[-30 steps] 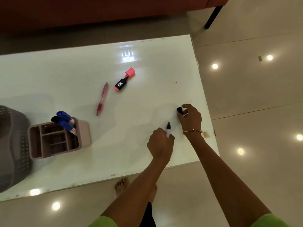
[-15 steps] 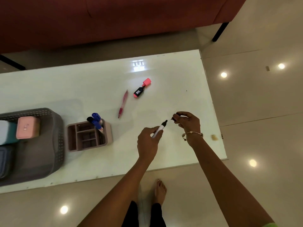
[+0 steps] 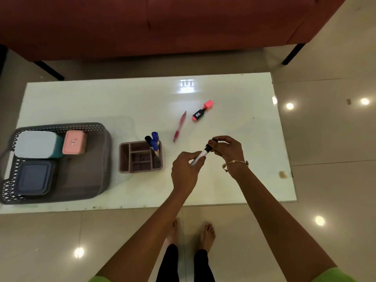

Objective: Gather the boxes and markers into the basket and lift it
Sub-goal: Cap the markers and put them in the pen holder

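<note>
My left hand point(image 3: 186, 169) grips a white marker point(image 3: 200, 156) by its barrel, above the table's right half. My right hand point(image 3: 228, 148) pinches the marker's black cap point(image 3: 211, 141) right at the marker's tip. A grey basket point(image 3: 101, 157) stands at the table's left end and holds a pale blue box point(image 3: 35, 144), a pink box point(image 3: 74, 142) and a dark blue box point(image 3: 33, 178). A pink organiser point(image 3: 140, 156) beside the basket holds blue and black markers point(image 3: 153, 140). A pink pen point(image 3: 180, 126) and a pink highlighter point(image 3: 202, 110) lie farther back.
The white glossy table point(image 3: 234, 186) stands on a tiled floor with bright light reflections. A red sofa point(image 3: 162, 23) runs behind the table. My bare feet point(image 3: 207, 234) show below the near edge.
My hands have come together above the table, and the cap in my right hand now meets the marker's tip. The view has shifted, bringing the whole basket into sight.
</note>
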A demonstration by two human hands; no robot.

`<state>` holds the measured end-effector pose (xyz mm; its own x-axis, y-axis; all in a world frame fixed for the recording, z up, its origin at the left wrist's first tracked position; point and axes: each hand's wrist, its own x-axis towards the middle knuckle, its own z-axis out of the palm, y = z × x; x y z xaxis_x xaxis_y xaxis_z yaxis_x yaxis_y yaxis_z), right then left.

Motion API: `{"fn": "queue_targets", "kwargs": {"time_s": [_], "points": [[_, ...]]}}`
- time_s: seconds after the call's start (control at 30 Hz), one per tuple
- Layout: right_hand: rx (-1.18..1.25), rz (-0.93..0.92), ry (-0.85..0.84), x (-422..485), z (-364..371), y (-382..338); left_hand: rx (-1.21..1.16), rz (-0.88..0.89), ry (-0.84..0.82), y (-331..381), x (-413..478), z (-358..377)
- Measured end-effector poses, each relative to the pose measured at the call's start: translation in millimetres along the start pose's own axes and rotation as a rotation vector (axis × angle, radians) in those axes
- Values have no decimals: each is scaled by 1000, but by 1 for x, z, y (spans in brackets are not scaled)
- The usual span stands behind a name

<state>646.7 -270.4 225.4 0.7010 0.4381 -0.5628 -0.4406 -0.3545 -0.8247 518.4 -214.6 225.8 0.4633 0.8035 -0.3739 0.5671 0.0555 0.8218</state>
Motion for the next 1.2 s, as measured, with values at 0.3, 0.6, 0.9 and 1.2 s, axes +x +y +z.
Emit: {"fn": "queue_targets", "kwargs": {"time_s": [0.3, 0.6, 0.9, 1.2], "points": [[-159, -60, 63, -14, 47, 5, 70, 53, 25, -6, 2, -33], [-140, -312, 181, -44, 102, -9, 242, 66, 33, -19, 15, -93], [-457, -647, 26, -62, 156, -25, 164, -97, 252, -41, 24, -171], [-932, -619, -215, -43, 198, 16, 128, -133, 270, -52, 38, -175]]}}
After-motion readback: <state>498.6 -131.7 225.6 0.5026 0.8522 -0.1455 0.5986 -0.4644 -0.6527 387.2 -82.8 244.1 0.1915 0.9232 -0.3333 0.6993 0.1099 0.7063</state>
